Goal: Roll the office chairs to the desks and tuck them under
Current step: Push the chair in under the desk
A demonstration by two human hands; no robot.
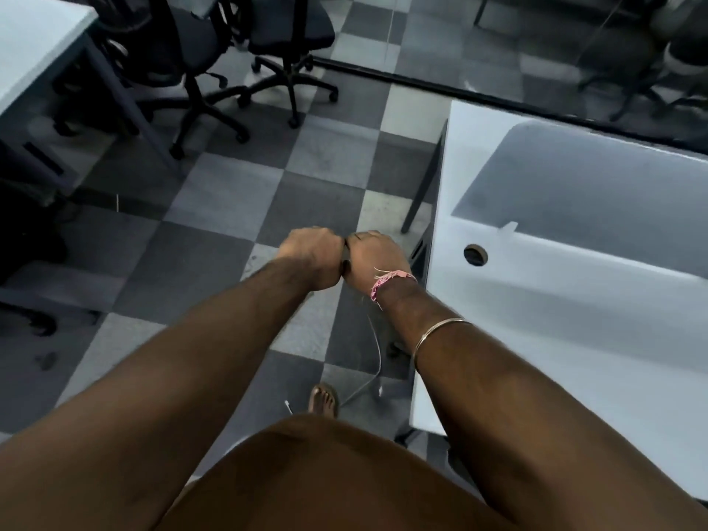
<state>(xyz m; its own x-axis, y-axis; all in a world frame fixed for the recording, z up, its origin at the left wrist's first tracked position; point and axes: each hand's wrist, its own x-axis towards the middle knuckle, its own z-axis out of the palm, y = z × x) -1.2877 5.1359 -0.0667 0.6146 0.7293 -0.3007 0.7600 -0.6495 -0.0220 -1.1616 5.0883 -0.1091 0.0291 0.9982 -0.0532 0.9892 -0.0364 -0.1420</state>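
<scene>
The person is standing in the aisle with both arms stretched out in front, the left hand (312, 252) and right hand (377, 258) brought together knuckle to knuckle, fingers curling down. A sliver of something dark is showing between them, but I cannot tell what it is or whether they are really gripping it; no chair back is visible under the hands.

The chairs I can make out are elsewhere: two office chairs (245, 44) are sitting by the near corner of the left desk (34, 44), only partly under its edge, with their wheeled bases out on the checkered floor (230, 208). The white desk (574, 285) is just beside the right forearm, its front edge running alongside the person.

To my eye, the sensible thing is to take a chair by the top of its backrest with hands apart rather than bunched, for steering. A loose cable (373, 362) is trailing on the floor near the sandalled foot (323, 398) and the white desk's corner; casters could snag it, so steering around it looks wise.
</scene>
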